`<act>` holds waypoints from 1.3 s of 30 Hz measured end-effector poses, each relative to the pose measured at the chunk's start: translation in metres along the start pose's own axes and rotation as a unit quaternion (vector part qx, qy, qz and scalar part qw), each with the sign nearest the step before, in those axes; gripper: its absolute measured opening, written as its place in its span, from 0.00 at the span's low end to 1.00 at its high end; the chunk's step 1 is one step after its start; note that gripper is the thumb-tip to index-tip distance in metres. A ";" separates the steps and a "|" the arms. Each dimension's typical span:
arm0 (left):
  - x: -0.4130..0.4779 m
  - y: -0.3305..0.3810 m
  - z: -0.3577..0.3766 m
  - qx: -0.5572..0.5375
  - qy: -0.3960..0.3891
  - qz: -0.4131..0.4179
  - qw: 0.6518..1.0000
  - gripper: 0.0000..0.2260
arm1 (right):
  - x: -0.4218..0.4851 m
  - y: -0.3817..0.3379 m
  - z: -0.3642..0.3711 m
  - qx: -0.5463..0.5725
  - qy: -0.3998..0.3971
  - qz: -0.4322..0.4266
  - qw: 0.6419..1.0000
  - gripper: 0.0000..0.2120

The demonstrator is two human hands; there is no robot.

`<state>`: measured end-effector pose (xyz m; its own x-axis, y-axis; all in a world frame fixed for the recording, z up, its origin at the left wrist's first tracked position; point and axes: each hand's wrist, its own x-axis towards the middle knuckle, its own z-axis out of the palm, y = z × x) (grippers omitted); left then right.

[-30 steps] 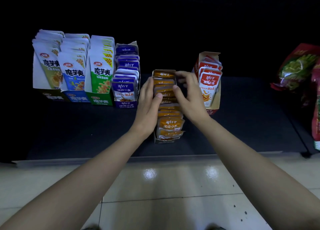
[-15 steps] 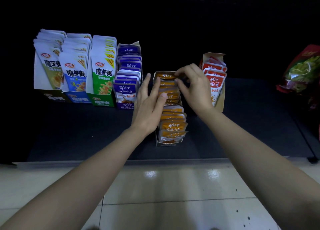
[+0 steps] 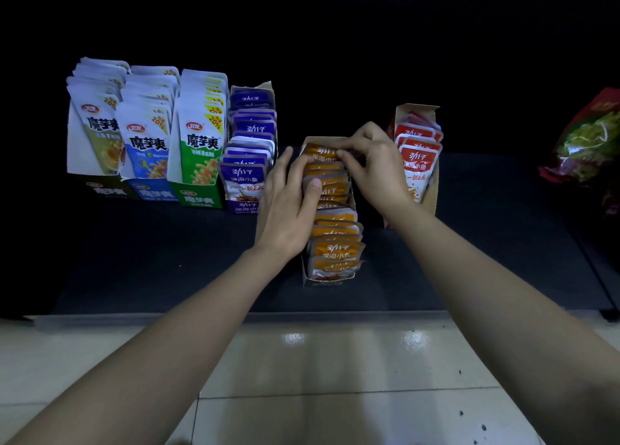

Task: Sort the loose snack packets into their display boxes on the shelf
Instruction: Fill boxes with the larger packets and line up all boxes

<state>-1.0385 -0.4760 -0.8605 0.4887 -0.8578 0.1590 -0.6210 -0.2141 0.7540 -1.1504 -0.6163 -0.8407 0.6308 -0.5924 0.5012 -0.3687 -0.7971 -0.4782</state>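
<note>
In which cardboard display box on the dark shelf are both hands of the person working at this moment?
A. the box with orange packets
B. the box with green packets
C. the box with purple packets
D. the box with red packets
A: the left hand rests on the packets in the open cardboard box of orange packets, and the right hand pinches the rearmost orange packet in it.

Orange packets point(image 3: 335, 248), white lettering, bright down the middle! Purple packets point(image 3: 245, 172) are white-topped, red-and-white packets point(image 3: 417, 157) have orange splashes. White pouches point(image 3: 201, 132) flash olive, blue and green panels. Black shelf point(image 3: 151, 260), pale speckled floor tiles point(image 3: 335, 377), red-and-green bag point(image 3: 590, 142).
</note>
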 end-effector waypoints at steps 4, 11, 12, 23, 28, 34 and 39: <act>-0.001 0.000 0.000 -0.011 -0.001 0.008 1.000 0.20 | 0.012 -0.004 -0.003 -0.059 0.021 -0.021 0.998 0.10; -0.004 -0.002 0.001 -0.010 -0.007 0.009 1.000 0.20 | 0.013 -0.003 0.000 -0.073 -0.009 -0.024 0.997 0.10; -0.004 -0.002 0.001 -0.010 -0.009 0.011 1.000 0.20 | 0.010 -0.003 -0.002 -0.065 0.000 -0.032 0.997 0.11; -0.006 -0.001 0.000 -0.017 -0.015 0.006 1.000 0.19 | 0.013 -0.003 -0.006 0.157 -0.142 0.193 0.958 0.09; -0.007 0.000 0.000 -0.019 -0.018 0.008 1.000 0.21 | 0.007 -0.011 0.000 0.260 -0.117 0.278 0.917 0.05; -0.006 0.000 -0.003 -0.013 -0.028 0.002 1.000 0.24 | 0.002 -0.017 -0.002 0.321 -0.049 0.280 0.903 0.08; -0.004 0.005 -0.002 0.000 -0.036 -0.014 0.999 0.24 | 0.005 -0.022 0.008 0.349 -0.004 0.348 0.870 0.07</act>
<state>-1.0422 -0.4723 -0.8560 0.4608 -0.8828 0.0908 -0.6078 -0.2394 0.7571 -1.1335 -0.6004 -0.8335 0.4270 -0.8999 -0.0884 -0.1601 0.0210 -0.9869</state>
